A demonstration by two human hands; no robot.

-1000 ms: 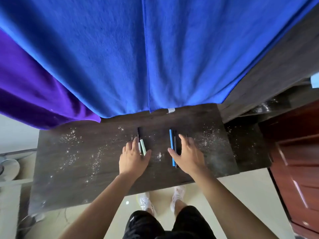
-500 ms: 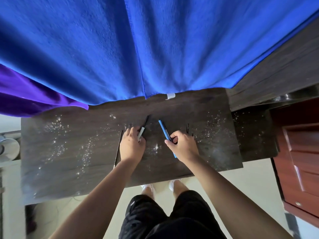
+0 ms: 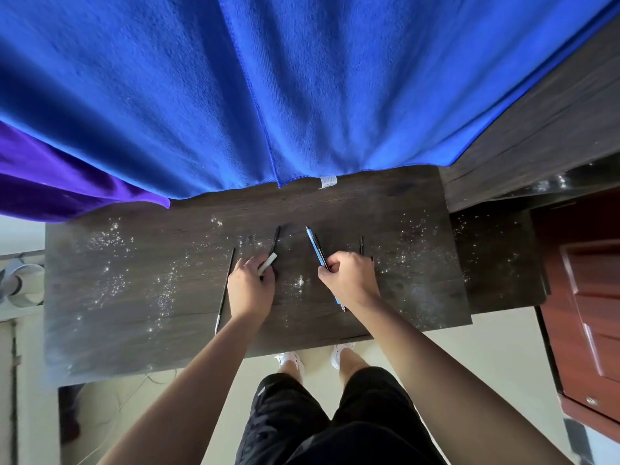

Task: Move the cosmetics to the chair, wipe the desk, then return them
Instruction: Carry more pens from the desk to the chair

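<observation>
The dark wooden desk [image 3: 141,297] is dusted with white specks. My left hand [image 3: 251,286] grips a pale green-capped pencil [image 3: 267,264] together with a thin black pencil [image 3: 275,237]. A long thin black brush [image 3: 225,287] lies on the desk just left of that hand. My right hand [image 3: 349,276] curls round a blue pencil [image 3: 313,243] and a black pencil [image 3: 319,247] beside it. Another thin black pencil [image 3: 361,245] lies behind the right hand's knuckles.
A blue cloth [image 3: 268,88] and a purple cloth [image 3: 50,176] hang over the back of the desk. A red-brown cabinet [image 3: 590,313] stands at the right. A lower dark shelf [image 3: 496,263] adjoins the desk's right end. My legs and white shoes are below the front edge.
Both hands went from lying flat over the pencils to curling round them. The green-capped and blue pencils have tilted off the desk surface in the hands.
</observation>
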